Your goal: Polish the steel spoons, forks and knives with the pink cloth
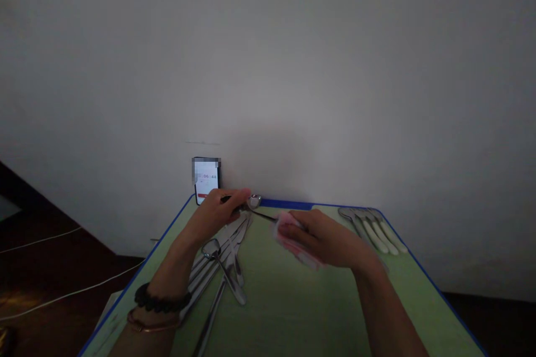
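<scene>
My left hand [224, 206] is closed near the bowl end of a metal spoon [262, 215], above the far edge of the table. A shiny spoon bowl shows just beyond my left fingertips. My right hand [316, 234] is closed on a pink and white cloth [288, 228], which wraps the other end of the spoon's handle. Below my left hand lies a loose pile of metal cutlery [221, 268], with long handles and a spoon with a squarish bowl on top. My left forearm covers part of the pile.
The green table [285, 312] has a blue edge and meets a plain wall [335, 95]. A phone [207, 178] with a lit timer screen leans on the wall at the back left. Several pieces of cutlery with pale handles [379, 234] lie together at the back right.
</scene>
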Demonstrator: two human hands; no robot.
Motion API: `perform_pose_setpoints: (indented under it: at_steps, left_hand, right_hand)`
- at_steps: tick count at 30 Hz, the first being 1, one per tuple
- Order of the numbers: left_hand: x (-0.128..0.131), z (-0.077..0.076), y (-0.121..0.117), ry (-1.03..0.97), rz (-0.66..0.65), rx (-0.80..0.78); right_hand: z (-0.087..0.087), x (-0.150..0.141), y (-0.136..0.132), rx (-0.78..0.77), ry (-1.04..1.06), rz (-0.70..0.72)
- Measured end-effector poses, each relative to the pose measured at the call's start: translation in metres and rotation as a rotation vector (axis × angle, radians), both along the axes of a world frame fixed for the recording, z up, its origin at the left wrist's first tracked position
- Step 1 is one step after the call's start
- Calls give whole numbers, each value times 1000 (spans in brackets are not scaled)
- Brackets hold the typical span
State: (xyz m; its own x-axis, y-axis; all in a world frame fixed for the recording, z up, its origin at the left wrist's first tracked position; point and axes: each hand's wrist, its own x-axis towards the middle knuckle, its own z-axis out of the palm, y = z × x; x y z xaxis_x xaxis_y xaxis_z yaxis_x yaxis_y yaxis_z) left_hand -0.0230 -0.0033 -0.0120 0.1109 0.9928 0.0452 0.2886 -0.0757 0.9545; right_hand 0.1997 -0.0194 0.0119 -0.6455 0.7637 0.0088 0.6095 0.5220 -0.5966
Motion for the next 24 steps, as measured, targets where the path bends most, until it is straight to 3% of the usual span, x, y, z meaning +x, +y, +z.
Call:
perform_pose_setpoints:
  at_steps: [3,6,9,12,14,16,19,24]
  left_hand:
    - [12,-2,-3,-260,-133,-1]
    - [25,-3,-5,-268,-183,53]
    - [29,-3,-2,-319,-19,138]
    - [22,-1,4,-551,179,191]
    - [15,2,6,-658,232,192]
    - [10,5,5,-665,176,136]
    - [13,6,0,-540,-23,-4]
    - [27,6,-9,-297,-188,-176]
  right_hand:
    - [0,2,4,3,119,-10]
    - [-2,1,6,-22,212,6]
    - [-4,3,7,-67,216,0]
    - [-7,10,9,-134,206,-4]
    - [-12,14,13,-169,284,-39]
    - [-18,13,18,-203,454,-102]
    - [-32,1,27,-294,790,-244]
    - [-43,-19,34,-692,1304,-344]
